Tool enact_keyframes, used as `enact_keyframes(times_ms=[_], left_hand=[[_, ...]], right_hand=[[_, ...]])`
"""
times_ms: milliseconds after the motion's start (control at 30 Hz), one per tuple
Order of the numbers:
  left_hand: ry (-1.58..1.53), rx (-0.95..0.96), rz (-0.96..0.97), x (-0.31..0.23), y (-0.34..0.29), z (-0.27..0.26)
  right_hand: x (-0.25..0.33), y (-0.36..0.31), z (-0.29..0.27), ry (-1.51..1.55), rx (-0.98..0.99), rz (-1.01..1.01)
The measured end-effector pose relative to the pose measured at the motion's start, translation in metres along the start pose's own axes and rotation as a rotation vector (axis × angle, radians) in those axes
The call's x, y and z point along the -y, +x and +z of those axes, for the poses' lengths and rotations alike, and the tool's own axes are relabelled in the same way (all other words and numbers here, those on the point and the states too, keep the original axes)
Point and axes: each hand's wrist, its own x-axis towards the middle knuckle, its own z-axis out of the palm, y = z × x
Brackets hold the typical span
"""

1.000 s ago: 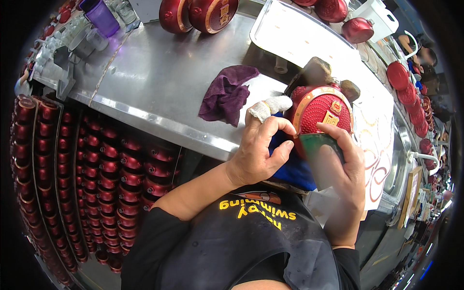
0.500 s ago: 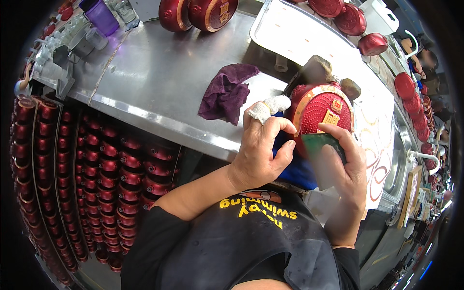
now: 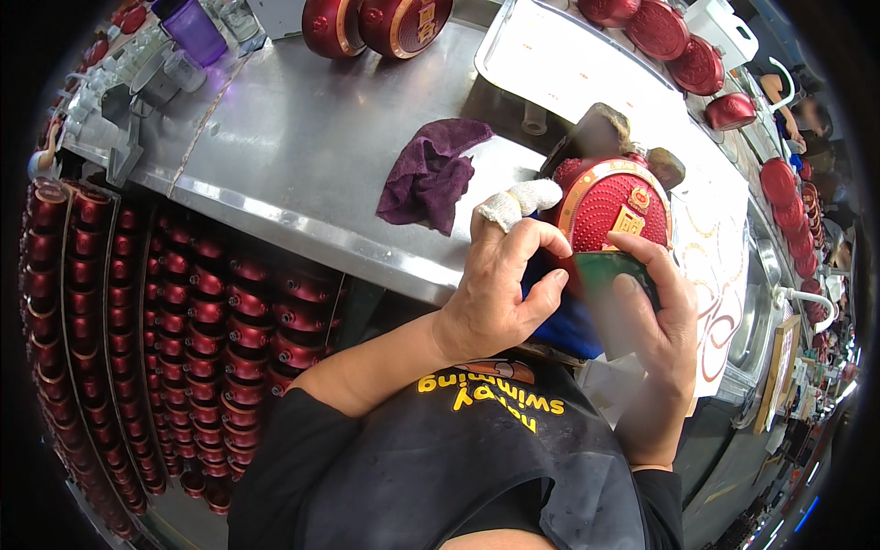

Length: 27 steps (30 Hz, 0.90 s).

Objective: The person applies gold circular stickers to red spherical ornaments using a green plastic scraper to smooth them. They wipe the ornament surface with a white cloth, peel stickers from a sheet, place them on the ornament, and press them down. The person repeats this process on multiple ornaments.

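A round red bottle (image 3: 600, 220) with a studded face, a gold rim band and gold emblems lies tilted before me, between two dark, worn pads (image 3: 598, 131). My right hand (image 3: 662, 307) grips a thin, flat green scraper-like piece (image 3: 612, 272), its edge by the lower part of the bottle's face. At the bottle's left edge is my left hand (image 3: 500, 280), thumb and index finger apart with nothing visible between them. A white knitted finger cover (image 3: 521, 202) wraps one of its fingers. Blue cloth (image 3: 564, 330) shows below the bottle. The scraper's lower part is blurred.
A crumpled purple cloth (image 3: 434, 174) lies on the steel table (image 3: 293, 119). Behind stands a white tray (image 3: 568, 60); a sheet with printed rings (image 3: 720, 275) is at right. More red bottles (image 3: 403, 26) stand at the back, along the right line and in racks (image 3: 220, 339) lower left.
The red bottles along the far right line have shifted down and to the right. My left hand has moved very slightly right; the scraper and the bottle before me stay nearly in place.
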Motion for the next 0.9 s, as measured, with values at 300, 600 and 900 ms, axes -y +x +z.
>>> enact_keyframes(times_ms=[300, 600, 900], left_hand=[[0.155, -0.031, 0.002, 0.0008, 0.0021, 0.0004], [0.035, -0.01, -0.031, 0.0056, 0.0002, 0.0021], [-0.046, -0.006, -0.097, 0.0017, -0.0018, 0.0012]], right_hand=[[0.0, 0.0022, -0.0002, -0.061, 0.003, -0.068], [0.0014, 0.0032, 0.0006, -0.075, 0.008, -0.064], [0.0036, 0.004, 0.0016, -0.055, 0.016, -0.047]])
